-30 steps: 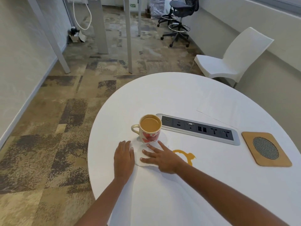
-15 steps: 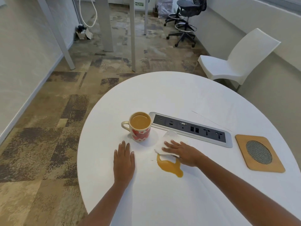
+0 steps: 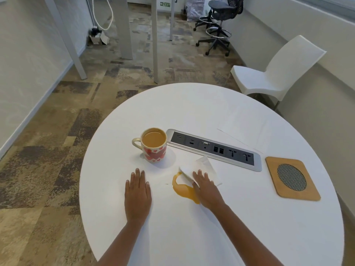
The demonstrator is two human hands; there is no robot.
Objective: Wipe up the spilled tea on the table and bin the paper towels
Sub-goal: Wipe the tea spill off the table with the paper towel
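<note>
Right hand (image 3: 206, 186): flat, fingers straight, pressing paper towel (image 3: 203, 167) at the right edge of the tea spill (image 3: 185, 191).
Left hand (image 3: 138, 194): flat on table (image 3: 192, 112), holding nothing.
Mug (image 3: 153, 144): upright, behind the spill.

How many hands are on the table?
2. The left hand lies flat on the table, a little nearer the person than the mug. The right hand presses the paper towel at the edge of the spilled tea. None seems hidden.
</note>
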